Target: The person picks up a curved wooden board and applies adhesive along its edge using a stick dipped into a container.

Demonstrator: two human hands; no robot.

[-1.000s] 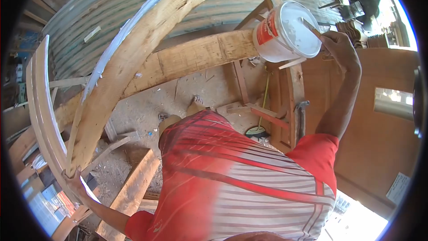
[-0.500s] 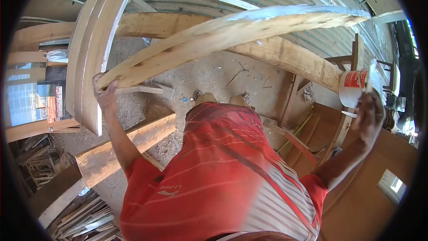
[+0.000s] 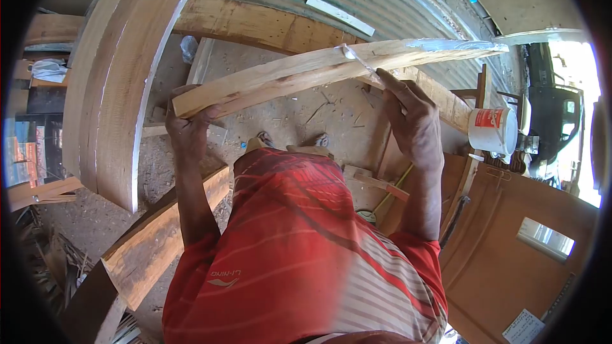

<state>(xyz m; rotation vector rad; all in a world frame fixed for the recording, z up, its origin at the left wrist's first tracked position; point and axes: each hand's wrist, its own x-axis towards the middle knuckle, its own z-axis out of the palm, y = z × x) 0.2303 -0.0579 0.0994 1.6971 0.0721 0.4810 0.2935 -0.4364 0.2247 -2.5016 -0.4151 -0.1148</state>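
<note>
My left hand (image 3: 190, 121) is closed around the near left end of a curved wooden piece (image 3: 274, 81), which is held up off the floor and slants to the right. A wet-looking white coating (image 3: 446, 44) covers the right part of its upper edge. My right hand (image 3: 413, 124) pinches a thin stick (image 3: 364, 64) carrying a blob of white paste at its tip. That tip touches the upper edge of the curved piece near its middle. To the right of my right hand stands a white tub (image 3: 502, 132) with a red label.
Several curved boards (image 3: 115, 76) stand stacked at the left, white lines along their seams. A long beam (image 3: 261, 23) passes behind the held piece. A thick timber (image 3: 162, 236) lies lower left, and a brown panel (image 3: 503, 223) lies at right.
My right hand has moved left from beside the tub, bringing the pasted stick onto the curved piece. The piece's right end has dropped a little, and my left hand has shifted right with it.
</note>
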